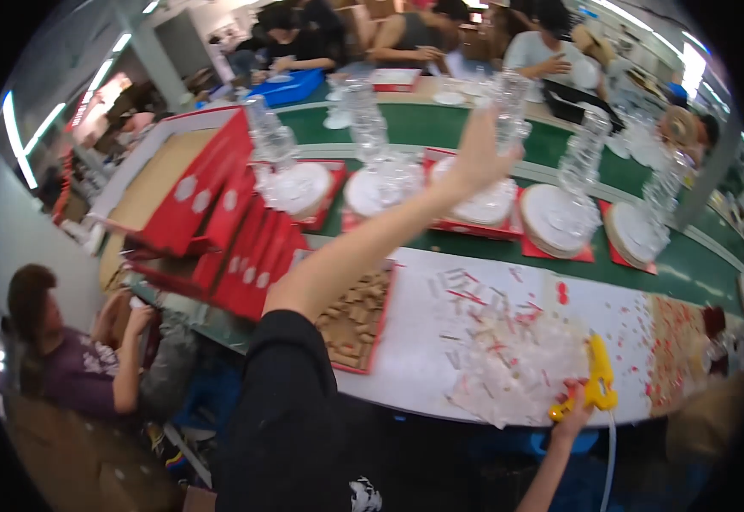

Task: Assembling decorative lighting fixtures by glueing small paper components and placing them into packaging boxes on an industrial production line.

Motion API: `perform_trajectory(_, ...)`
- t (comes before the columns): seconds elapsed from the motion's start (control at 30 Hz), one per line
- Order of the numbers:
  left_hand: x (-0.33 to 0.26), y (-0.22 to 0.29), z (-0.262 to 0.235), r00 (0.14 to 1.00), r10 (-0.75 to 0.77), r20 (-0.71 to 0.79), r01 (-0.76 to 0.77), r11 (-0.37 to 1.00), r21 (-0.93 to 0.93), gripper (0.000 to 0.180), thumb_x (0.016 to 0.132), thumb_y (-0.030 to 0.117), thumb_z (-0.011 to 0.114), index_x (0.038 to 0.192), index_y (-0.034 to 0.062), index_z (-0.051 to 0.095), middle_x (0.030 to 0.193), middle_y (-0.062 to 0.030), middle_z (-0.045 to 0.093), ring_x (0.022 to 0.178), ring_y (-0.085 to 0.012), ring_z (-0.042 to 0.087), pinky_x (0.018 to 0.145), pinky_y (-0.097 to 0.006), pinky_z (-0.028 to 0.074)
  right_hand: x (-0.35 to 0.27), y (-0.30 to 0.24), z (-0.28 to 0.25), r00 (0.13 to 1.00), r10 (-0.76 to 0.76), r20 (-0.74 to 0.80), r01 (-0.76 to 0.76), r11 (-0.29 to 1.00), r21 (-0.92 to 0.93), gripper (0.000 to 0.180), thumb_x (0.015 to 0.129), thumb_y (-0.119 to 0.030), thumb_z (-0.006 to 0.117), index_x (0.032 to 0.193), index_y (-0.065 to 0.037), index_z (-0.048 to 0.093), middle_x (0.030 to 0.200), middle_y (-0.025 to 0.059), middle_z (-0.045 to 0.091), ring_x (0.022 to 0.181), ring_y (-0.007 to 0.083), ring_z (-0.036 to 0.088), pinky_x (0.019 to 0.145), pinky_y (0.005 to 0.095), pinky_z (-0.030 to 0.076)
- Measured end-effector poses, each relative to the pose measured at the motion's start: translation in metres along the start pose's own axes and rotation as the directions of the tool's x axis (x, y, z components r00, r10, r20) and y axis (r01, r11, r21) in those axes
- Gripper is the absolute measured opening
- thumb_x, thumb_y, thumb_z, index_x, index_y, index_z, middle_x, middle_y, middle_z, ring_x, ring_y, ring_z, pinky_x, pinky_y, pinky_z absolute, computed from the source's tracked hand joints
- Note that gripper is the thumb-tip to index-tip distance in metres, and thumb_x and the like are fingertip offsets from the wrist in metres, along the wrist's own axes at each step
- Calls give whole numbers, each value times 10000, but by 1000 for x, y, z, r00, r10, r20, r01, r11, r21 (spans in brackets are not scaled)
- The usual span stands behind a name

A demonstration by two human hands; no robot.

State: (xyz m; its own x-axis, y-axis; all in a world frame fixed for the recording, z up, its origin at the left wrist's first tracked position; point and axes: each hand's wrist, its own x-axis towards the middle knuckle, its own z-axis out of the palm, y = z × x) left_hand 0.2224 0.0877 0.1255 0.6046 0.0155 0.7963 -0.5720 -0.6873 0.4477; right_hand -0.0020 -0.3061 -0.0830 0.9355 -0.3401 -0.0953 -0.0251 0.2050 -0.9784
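My left hand [477, 158] reaches far forward over the green belt and is closed around a tall clear glass piece [509, 111] standing on a white round plate [485, 205]. My right hand [578, 408] stays low at the near edge of the white table and grips a yellow glue gun [597, 384] with a white hose hanging from it. A heap of clear plastic bits and red scraps [517, 358] lies on the table beside the gun.
Several white plates on red trays with clear glass stacks [581, 154] line the green belt [688, 264]. Red cardboard boxes [210, 205] are stacked at left, with a tray of brown divider cells [357, 320] near them. People sit across the belt, and one sits low at left [73, 358].
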Motion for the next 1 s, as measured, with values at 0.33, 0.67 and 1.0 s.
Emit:
perform_trajectory(0.33,-120,216,-364,971,208,117,-205,475,856,446,767,-140,410,1194,-42,494,1264,-206,520,1260,-399,435,1061,-463,327,15,6,-7,998,-10,63,11,1000,-15,243,939,-194,549,1157,-94,517,1015,37,627,970,122,603,681,229,459)
perform_trajectory(0.67,-119,169,-485,974,-169,148,-78,362,929,161,759,-13,606,920,-13,618,914,-136,617,1002,-324,565,848,-395,459,18,20,-9,990,10,143,-14,1000,27,263,923,-201,589,1159,-105,525,1007,26,632,955,122,610,695,239,460)
perform_trajectory(1.0,-158,216,-219,850,258,460,-356,924,139,206,752,83,612,938,-3,625,874,-95,576,810,-239,597,687,-344,511,-3,-19,-2,978,-7,210,-34,981,193,443,883,-31,552,1310,-23,433,1200,134,587,1221,276,519,1052,388,395)
